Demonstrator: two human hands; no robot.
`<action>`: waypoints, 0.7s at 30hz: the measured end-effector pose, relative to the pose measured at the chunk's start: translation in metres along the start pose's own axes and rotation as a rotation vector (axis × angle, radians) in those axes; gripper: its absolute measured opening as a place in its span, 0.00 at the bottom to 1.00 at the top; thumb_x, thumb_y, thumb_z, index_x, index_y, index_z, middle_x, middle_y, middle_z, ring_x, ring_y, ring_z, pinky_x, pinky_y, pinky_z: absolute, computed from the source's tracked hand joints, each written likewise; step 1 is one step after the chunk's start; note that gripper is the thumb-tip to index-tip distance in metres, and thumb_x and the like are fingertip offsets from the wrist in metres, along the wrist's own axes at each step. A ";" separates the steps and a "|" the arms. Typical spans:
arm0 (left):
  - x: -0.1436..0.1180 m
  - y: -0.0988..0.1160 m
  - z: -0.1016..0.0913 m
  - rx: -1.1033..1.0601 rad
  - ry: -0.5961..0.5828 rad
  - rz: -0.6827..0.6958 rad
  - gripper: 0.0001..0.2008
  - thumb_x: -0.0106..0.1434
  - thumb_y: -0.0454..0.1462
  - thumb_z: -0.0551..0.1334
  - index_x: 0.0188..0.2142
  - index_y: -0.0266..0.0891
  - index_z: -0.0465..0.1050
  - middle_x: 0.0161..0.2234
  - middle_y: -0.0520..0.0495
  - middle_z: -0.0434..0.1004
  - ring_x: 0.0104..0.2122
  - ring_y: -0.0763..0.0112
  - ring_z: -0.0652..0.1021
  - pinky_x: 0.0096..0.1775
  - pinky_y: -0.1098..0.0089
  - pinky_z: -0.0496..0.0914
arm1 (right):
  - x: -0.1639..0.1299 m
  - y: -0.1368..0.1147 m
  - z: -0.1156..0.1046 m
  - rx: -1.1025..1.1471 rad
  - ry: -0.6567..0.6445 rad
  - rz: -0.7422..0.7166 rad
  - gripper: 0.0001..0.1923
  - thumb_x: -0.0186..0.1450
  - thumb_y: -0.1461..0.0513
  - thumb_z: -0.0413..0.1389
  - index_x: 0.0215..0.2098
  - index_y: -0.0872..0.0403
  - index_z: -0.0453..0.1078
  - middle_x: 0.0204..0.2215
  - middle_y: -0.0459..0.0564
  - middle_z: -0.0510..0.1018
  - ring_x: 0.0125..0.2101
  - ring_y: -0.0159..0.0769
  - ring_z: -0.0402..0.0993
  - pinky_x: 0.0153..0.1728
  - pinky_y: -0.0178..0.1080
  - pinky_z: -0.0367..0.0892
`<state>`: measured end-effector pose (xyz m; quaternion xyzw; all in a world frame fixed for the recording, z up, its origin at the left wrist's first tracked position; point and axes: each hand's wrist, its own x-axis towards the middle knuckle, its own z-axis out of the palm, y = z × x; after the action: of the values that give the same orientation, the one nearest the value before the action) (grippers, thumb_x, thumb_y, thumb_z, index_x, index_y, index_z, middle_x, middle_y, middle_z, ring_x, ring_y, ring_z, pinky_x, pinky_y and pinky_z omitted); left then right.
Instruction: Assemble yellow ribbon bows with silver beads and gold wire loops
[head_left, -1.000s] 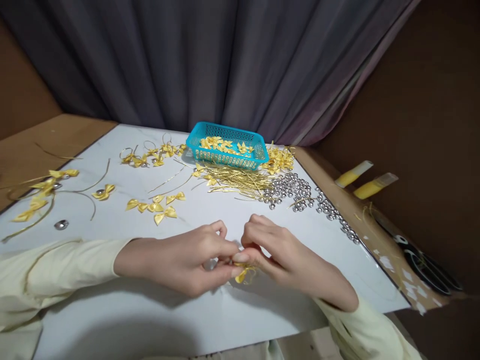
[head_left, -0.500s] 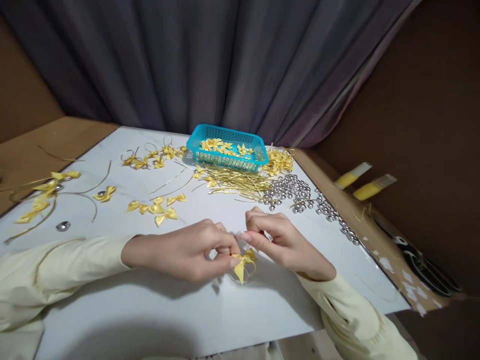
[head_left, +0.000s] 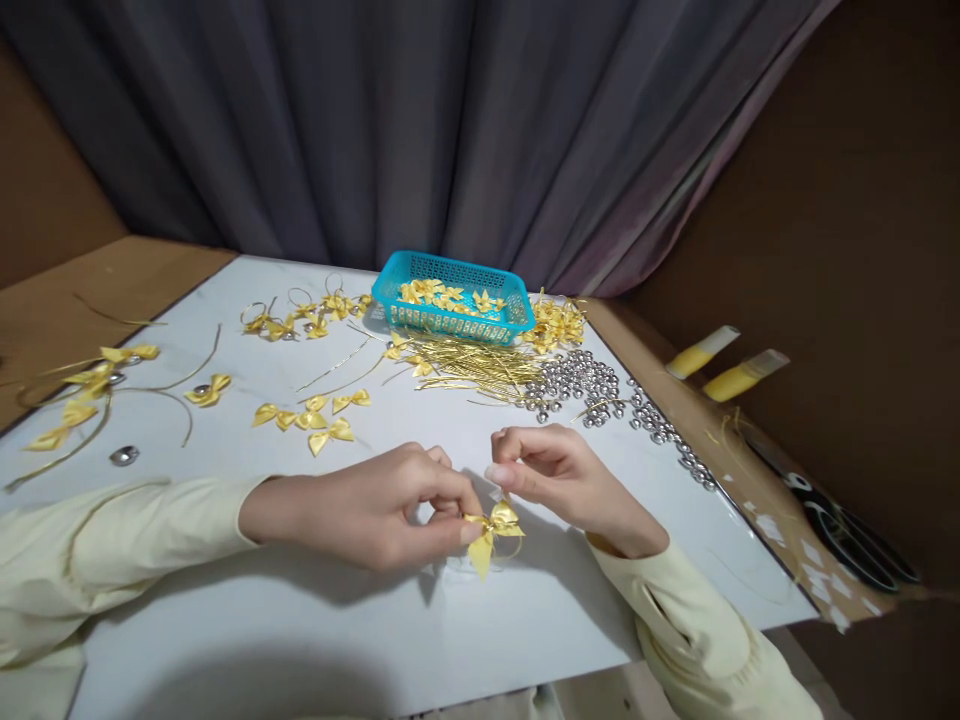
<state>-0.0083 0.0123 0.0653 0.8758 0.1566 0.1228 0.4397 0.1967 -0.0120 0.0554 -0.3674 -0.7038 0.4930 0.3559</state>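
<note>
In the head view, the left hand (head_left: 390, 510) pinches a yellow bow (head_left: 495, 528) over a white tabletop (head_left: 322, 620), in front of a blue basket (head_left: 450, 268); the right hand (head_left: 566, 480) curls just beside it, its hold unclear.

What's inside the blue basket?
Small yellow bows lie inside the blue basket. Anything under them is covered, and the front wall mostly hides what lies low behind it.

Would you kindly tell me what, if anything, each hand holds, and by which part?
The left hand pinches a bow by its left side. Whether the right hand holds anything cannot be told.
</note>
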 end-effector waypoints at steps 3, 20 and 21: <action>0.000 -0.001 0.001 -0.007 0.009 -0.020 0.10 0.64 0.36 0.55 0.28 0.36 0.70 0.18 0.54 0.64 0.25 0.75 0.64 0.27 0.78 0.59 | 0.000 0.001 -0.001 -0.017 0.025 -0.010 0.15 0.62 0.59 0.58 0.21 0.57 0.64 0.18 0.40 0.62 0.21 0.23 0.55 0.24 0.30 0.53; 0.000 -0.004 0.000 -0.056 0.060 -0.075 0.11 0.64 0.38 0.55 0.30 0.37 0.71 0.20 0.51 0.69 0.28 0.72 0.66 0.30 0.75 0.62 | -0.002 -0.006 -0.002 -0.040 0.086 0.034 0.16 0.61 0.55 0.58 0.22 0.56 0.64 0.20 0.43 0.66 0.23 0.27 0.60 0.26 0.33 0.56; 0.000 -0.005 0.000 -0.052 0.071 -0.078 0.10 0.63 0.38 0.55 0.30 0.36 0.71 0.20 0.51 0.69 0.28 0.71 0.67 0.30 0.76 0.62 | -0.002 -0.007 -0.002 -0.026 0.079 0.032 0.15 0.62 0.56 0.58 0.23 0.56 0.64 0.21 0.44 0.67 0.24 0.27 0.61 0.27 0.33 0.57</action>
<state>-0.0086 0.0149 0.0614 0.8524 0.2028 0.1408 0.4610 0.1982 -0.0149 0.0626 -0.4022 -0.6896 0.4746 0.3707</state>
